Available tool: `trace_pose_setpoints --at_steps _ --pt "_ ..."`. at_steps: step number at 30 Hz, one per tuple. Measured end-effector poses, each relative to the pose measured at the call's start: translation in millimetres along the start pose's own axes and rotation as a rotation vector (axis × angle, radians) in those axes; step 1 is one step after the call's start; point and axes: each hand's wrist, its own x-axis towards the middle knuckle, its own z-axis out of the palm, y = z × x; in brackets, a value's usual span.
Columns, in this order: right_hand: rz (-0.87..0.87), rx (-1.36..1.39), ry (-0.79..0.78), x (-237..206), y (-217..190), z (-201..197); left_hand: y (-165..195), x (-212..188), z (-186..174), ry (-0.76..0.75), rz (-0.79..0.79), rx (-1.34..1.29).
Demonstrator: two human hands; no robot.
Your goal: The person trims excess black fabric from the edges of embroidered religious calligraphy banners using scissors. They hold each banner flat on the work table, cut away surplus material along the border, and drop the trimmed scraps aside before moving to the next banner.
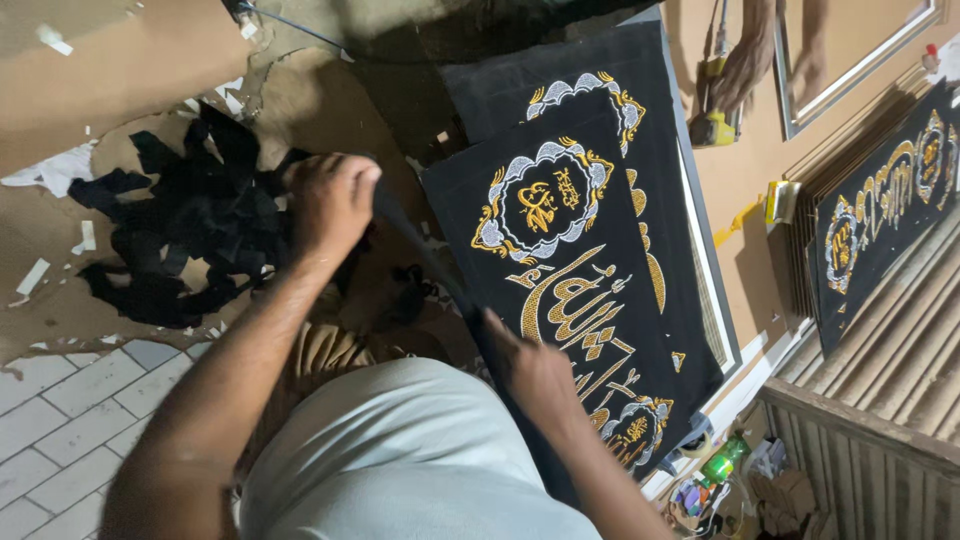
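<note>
A black cloth panel (590,300) with gold and silver embroidery lies on top of a second one like it (655,130). My left hand (330,200) is closed around a narrow black fabric strip (420,255) that runs from my fist down along the panel's near edge. My right hand (530,370) presses on that same edge lower down, its fingers curled over the cloth. Whether it holds a tool is hidden.
A heap of black fabric scraps (180,230) lies on brown board left of my left hand. At the top right another person's hand (745,65) holds a yellow tool (715,125) beside a frame. A third embroidered panel (880,210) leans right; bottles and clutter (715,470) sit below.
</note>
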Motion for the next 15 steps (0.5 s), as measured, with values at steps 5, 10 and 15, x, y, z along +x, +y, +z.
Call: trace_pose_setpoints --at_steps 5,10,15 --pt "-0.06 -0.008 0.149 -33.7 18.2 20.1 -14.3 -17.7 -29.7 0.05 -0.019 0.187" --pt "-0.021 -0.074 0.09 5.4 27.2 50.8 -19.9 -35.7 -40.5 0.084 -0.008 0.267" --pt "-0.011 -0.079 0.11 -55.6 53.8 78.5 -20.3 -49.8 -64.5 0.141 0.035 0.303"
